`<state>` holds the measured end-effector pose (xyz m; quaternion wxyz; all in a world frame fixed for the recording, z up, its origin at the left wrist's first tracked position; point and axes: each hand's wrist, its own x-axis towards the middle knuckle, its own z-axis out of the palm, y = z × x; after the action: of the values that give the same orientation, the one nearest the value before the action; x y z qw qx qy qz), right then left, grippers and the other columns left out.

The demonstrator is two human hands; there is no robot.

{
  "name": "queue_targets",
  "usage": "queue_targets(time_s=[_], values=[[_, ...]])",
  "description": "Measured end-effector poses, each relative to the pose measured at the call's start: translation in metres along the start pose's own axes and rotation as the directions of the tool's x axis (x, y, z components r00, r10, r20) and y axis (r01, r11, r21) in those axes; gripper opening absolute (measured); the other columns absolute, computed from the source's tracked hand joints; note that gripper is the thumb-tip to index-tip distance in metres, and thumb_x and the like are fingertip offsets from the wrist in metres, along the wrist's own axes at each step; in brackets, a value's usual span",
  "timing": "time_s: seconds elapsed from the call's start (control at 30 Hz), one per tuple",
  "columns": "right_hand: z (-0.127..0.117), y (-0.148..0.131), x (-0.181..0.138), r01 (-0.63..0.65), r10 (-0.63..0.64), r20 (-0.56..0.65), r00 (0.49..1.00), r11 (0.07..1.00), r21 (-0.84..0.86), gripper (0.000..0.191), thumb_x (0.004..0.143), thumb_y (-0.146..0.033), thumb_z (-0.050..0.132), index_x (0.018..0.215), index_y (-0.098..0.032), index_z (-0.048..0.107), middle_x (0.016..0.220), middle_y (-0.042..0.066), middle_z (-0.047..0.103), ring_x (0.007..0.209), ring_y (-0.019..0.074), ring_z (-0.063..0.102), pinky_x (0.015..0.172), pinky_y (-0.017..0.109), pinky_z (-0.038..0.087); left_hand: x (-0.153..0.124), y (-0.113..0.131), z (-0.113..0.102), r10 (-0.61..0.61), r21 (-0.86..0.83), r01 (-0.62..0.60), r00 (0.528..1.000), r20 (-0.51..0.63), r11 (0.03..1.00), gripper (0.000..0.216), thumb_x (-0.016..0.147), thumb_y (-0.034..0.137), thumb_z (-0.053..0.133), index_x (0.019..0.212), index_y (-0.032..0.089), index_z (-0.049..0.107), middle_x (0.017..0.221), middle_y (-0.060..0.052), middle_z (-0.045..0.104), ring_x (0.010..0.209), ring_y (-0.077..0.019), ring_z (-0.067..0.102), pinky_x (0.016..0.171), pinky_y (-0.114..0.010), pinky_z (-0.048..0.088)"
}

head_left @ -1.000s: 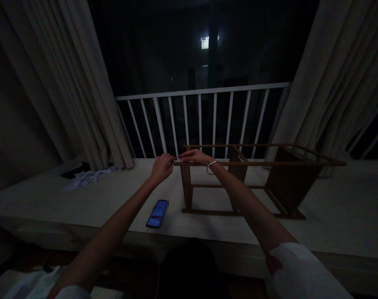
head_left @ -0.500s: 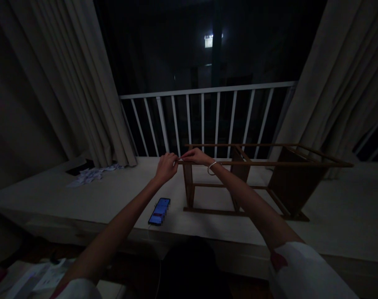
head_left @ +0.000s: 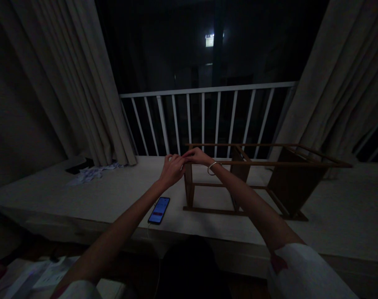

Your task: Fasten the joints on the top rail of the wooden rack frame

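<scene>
A dark wooden frame (head_left: 269,164), like an open shelf laid on its side, stands on a pale ledge (head_left: 120,195). My left hand (head_left: 173,168) is curled, its fingers pinched at the frame's upper left corner. My right hand (head_left: 196,156), with a silver bangle on the wrist, rests on that same corner with fingers closed over the top rail. The two hands touch each other there. Whatever small thing the left fingers pinch is too dark to make out.
A lit phone (head_left: 159,210) lies on the ledge just left of the frame's foot. Crumpled papers (head_left: 91,172) sit far left by a curtain (head_left: 92,83). A white railing (head_left: 207,120) runs behind. Papers (head_left: 36,276) lie low left, below the ledge.
My left hand has moved right and closed the small gap to the frame's corner, now touching my right hand. The right hand has stayed on the rail.
</scene>
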<state>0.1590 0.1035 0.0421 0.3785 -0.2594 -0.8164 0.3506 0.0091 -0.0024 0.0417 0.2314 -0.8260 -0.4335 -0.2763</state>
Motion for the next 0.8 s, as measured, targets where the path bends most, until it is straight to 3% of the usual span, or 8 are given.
queue_targets(time_s=[0.17,0.37,0.57,0.8], values=[[0.001,0.004,0.002,-0.048,0.049,-0.008,0.999,0.997,0.053,0.029,0.059,-0.025,0.062,0.082,-0.009,0.067,0.072,0.004,0.065,0.064,0.0119,0.055,0.061,0.022,0.043,0.004,0.003,0.000,0.024,-0.013,-0.024,1.000,0.008,1.000,0.030,0.080,0.018,0.037,0.106,0.024,0.050,0.102,-0.006,0.057,0.099,-0.0195,0.042,0.088,-0.042,0.021],[0.000,0.010,0.003,-0.025,0.026,-0.026,0.999,0.999,0.034,0.030,0.058,-0.029,0.063,0.080,-0.009,0.067,0.071,0.003,0.064,0.065,0.0123,0.054,0.062,0.022,0.042,0.014,-0.010,0.004,0.022,0.005,-0.022,1.000,-0.014,1.000,0.027,0.082,0.024,0.036,0.099,0.027,0.057,0.097,-0.005,0.057,0.096,-0.0196,0.043,0.087,-0.043,0.020],[-0.002,0.012,0.003,0.007,-0.008,-0.031,0.999,1.000,-0.029,0.029,0.059,-0.030,0.062,0.079,-0.009,0.067,0.069,0.003,0.063,0.063,0.0117,0.053,0.061,0.022,0.041,0.020,-0.017,0.006,0.075,-0.022,-0.074,0.997,0.035,0.997,0.026,0.082,0.026,0.035,0.095,0.024,0.058,0.093,-0.005,0.057,0.094,-0.0180,0.044,0.091,-0.040,0.020],[-0.001,0.010,0.004,-0.054,0.055,-0.019,0.998,0.998,0.024,0.025,0.058,-0.023,0.062,0.077,-0.008,0.067,0.068,0.002,0.063,0.061,0.0107,0.052,0.060,0.022,0.041,0.025,-0.022,0.014,0.109,-0.030,-0.108,0.994,0.033,0.994,0.026,0.082,0.028,0.036,0.089,0.020,0.059,0.086,-0.005,0.056,0.089,-0.0175,0.045,0.092,-0.037,0.023]])
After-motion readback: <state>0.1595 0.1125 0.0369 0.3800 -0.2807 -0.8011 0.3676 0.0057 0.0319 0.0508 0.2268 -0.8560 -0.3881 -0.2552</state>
